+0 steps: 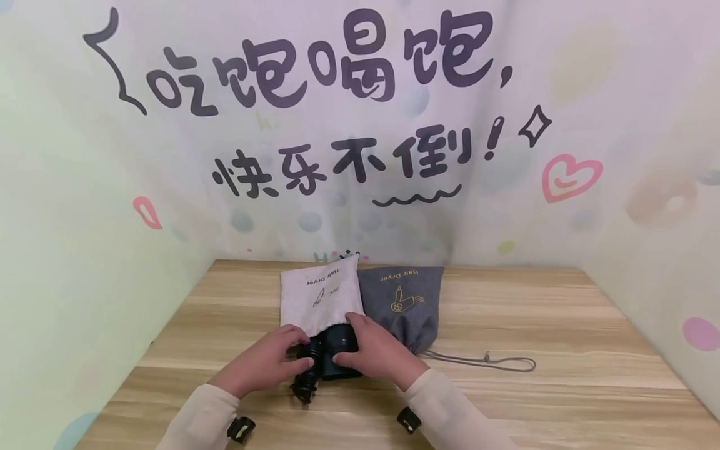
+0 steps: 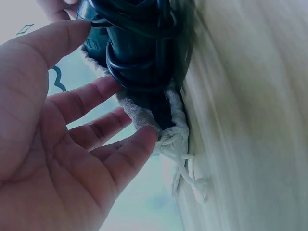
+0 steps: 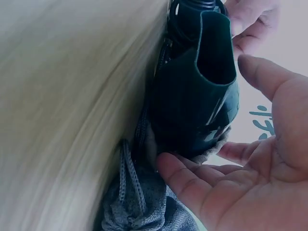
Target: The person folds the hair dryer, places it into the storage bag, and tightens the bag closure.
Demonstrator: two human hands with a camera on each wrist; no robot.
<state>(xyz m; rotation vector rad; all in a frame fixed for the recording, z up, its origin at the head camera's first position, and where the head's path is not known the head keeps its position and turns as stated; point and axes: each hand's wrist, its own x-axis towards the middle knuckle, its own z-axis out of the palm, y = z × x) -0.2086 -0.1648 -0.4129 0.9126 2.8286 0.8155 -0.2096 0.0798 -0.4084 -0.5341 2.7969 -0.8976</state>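
A black hair dryer (image 1: 341, 338) lies partly in the white drawstring bag (image 1: 319, 294), marked "Hair Dryer". Its nozzle (image 3: 216, 50) and a handle wrapped in black cord (image 2: 132, 53) stick out of the gathered mouth towards me. My left hand (image 1: 267, 359) is at the handle's side, thumb by the cord, fingertips touching the bag's rim. On the nozzle side my right hand (image 1: 379, 350) spreads, thumb beside the nozzle and fingers at the rim. In the wrist views the fingers of both hands look fairly straight. The dryer's far part is hidden inside the bag.
A grey drawstring bag (image 1: 419, 300), also printed "Hair Dryer", lies right of the white one. Its cord loop (image 1: 509, 364) trails right across the wooden table (image 1: 534, 312). A printed curtain (image 1: 478, 219) hangs behind the table and along both sides.
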